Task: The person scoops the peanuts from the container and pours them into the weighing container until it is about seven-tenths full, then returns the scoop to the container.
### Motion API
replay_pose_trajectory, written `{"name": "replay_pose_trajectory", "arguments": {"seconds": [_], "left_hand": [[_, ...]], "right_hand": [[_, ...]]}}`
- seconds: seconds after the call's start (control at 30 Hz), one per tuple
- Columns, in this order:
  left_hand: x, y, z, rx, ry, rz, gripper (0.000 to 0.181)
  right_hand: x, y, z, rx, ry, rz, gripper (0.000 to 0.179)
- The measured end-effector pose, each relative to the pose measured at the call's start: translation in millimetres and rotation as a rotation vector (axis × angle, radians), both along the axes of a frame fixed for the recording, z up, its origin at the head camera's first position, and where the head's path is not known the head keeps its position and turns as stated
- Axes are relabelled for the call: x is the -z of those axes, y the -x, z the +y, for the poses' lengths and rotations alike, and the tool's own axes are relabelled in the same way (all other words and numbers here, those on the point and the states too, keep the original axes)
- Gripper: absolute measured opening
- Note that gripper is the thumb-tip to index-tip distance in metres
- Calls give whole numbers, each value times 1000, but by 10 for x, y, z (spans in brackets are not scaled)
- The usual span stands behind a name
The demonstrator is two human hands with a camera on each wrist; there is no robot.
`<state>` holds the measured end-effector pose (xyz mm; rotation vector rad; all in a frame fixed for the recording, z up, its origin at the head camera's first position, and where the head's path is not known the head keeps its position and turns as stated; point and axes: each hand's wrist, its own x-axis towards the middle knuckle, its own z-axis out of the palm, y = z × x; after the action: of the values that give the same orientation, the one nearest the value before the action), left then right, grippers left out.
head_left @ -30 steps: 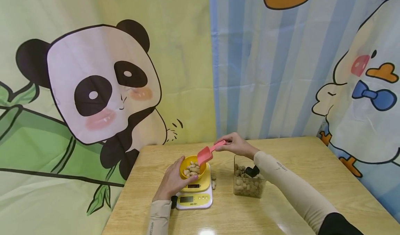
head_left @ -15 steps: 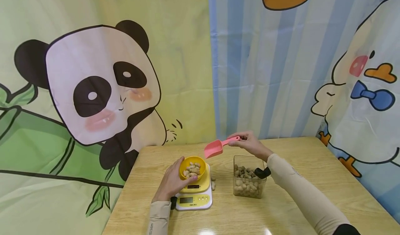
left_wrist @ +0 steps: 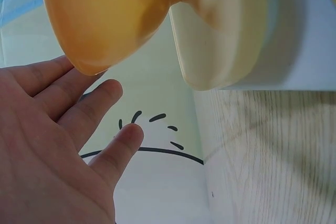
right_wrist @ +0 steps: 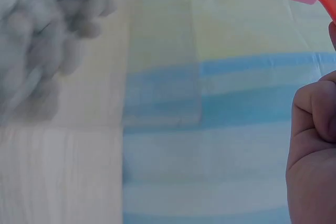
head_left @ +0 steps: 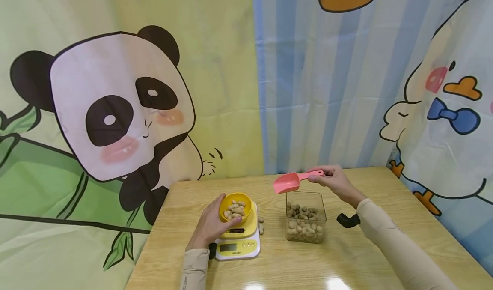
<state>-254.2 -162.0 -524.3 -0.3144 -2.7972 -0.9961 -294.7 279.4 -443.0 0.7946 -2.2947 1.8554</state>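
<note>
My left hand holds the side of a yellow bowl, thumb at the near rim and fingers along the left. In the left wrist view some fingertips touch the bowl, while others stand free. Peanuts lie in the bowl, which sits on a yellow and white kitchen scale. My right hand pinches the handle of a pink scoop, held above the back of a clear square container. Nothing shows in the scoop. More peanuts partly fill the container.
A few loose peanuts lie beside the scale on the wooden table. Behind the table hangs a cartoon curtain. A black wrist device sticks out by the right sleeve.
My right hand has carried the scoop from the bowl's rim rightward to above the container, levelling it from its downward tilt. The left hand keeps its place at the bowl.
</note>
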Motion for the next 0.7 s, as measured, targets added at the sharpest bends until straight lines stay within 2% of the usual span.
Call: {"name": "replay_pose_trajectory", "arguments": {"seconds": [0.33, 0.53, 0.7], "left_hand": [[-4, 11, -14, 1, -5, 4, 109], [9, -2, -23, 5, -16, -1, 111], [18, 2, -28, 8, -20, 0, 111]], "right_hand": [[209, -158, 281, 86, -35, -44, 25], [307, -201, 354, 71, -71, -32, 24], [352, -239, 327, 37, -110, -71, 28]]}}
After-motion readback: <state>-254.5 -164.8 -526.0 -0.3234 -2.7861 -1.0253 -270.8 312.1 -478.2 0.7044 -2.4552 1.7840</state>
